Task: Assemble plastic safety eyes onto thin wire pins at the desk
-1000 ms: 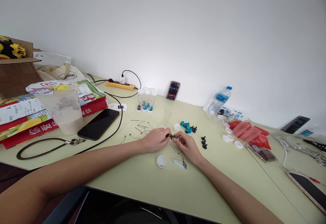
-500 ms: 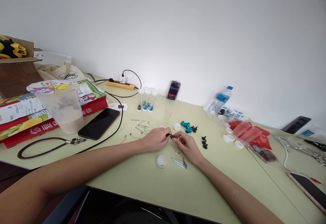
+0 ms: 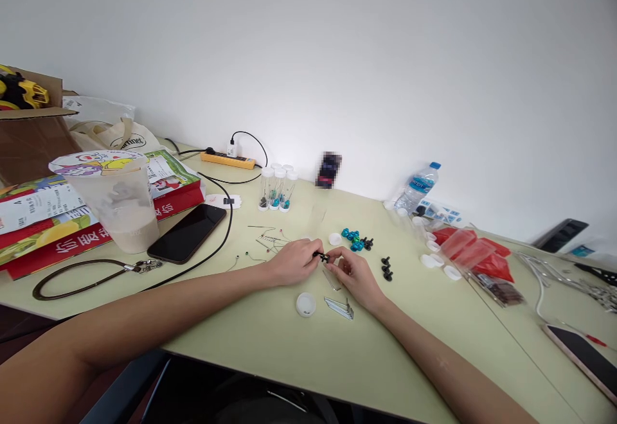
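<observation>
Centrally, above a pale green tabletop, two bare hands meet at a small black part, which serves here as the clock's centre. The left hand, reaching in from 8 o'clock, is curled with its fingers closed on the part; the right hand, reaching in from 4 o'clock, pinches the opposite end between thumb and fingertips. The finer shape of the part is hidden by the fingers. Just below, between 5 and 6 o'clock, lies a single L-shaped silver metal key; a row of similar silver metal keys lies farther out at 5 o'clock, beside a shallow round white plastic cap resting open side up between 6 and 7. Near the right hand, at 2 o'clock, sits a cluster of shiny blue rounded pieces, and just past 3 o'clock a short line of black knobbed pieces. Thin metal wires with coloured tips spread near the left hand towards 10 o'clock, while clear plastic tubes with white caps stand upright at 11 o'clock.
</observation>
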`<state>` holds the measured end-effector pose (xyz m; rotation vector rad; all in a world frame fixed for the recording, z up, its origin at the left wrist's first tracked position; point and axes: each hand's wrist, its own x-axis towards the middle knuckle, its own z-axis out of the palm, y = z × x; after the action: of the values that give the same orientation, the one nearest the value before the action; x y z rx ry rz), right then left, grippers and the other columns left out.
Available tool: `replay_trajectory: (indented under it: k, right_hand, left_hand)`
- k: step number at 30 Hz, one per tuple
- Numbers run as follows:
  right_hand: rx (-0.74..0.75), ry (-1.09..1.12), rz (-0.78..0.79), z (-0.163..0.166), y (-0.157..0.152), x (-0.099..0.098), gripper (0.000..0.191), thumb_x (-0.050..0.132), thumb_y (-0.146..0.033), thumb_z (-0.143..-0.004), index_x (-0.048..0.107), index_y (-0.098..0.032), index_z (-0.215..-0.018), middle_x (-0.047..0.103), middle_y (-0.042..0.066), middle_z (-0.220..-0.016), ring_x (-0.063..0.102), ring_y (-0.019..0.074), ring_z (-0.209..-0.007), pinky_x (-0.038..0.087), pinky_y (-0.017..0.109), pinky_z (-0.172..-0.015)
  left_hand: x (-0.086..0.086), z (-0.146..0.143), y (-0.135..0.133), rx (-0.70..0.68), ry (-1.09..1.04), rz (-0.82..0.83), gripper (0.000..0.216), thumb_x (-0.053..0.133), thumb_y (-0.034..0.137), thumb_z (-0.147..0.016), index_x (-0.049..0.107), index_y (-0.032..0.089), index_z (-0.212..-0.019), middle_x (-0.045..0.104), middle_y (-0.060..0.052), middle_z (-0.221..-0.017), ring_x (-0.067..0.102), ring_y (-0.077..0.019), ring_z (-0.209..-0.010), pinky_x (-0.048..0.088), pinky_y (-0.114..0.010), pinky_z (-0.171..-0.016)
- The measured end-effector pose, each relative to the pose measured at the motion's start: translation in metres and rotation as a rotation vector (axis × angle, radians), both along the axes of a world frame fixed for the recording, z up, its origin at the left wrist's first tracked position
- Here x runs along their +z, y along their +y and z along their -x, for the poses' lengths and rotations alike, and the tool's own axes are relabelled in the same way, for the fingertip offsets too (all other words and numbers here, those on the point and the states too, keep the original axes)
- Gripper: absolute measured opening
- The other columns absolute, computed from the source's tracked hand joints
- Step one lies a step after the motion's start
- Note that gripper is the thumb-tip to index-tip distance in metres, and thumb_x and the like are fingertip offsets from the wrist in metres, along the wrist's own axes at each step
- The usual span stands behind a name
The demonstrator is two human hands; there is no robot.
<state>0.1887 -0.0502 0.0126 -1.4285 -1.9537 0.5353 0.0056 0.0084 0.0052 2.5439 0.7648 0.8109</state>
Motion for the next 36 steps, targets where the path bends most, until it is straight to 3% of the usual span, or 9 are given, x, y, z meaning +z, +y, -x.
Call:
replay_trajectory:
  k: [19, 36]
  right_hand:
    - [0.029, -0.104, -0.042, 0.0019, -0.0029, 0.0021, 0.016, 0.048, -0.036, -0.085, 0.054, -0.021, -0.087, 0.058, -0.001, -0.075, 0.044, 0.0096, -0.052, 0.037, 0.023, -0.05]
    - [0.075, -0.095, -0.023, -0.0002, -0.0028, -0.0019, 0.011, 0.049, -0.029, -0.085, 0.052, -0.023, -0.093, 0.059, -0.001, -0.084, 0.046, 0.009, -0.053, 0.039, 0.023, -0.052]
  left_hand:
    - [-0.0011, -0.0014, -0.0011, 0.033, 0.075, -0.151, 0.007, 0.039, 0.015, -0.076, 0.04, 0.02, -0.081, 0.051, 0.0, -0.067, 0.049, -0.0163, -0.067, 0.033, -0.026, -0.057]
    - [0.0025, -0.0008, -0.0017, -0.016, 0.047, -0.137, 0.007, 0.038, 0.014, -0.077, 0.04, 0.02, -0.074, 0.049, 0.0, -0.064, 0.047, -0.0162, -0.067, 0.031, -0.026, -0.057]
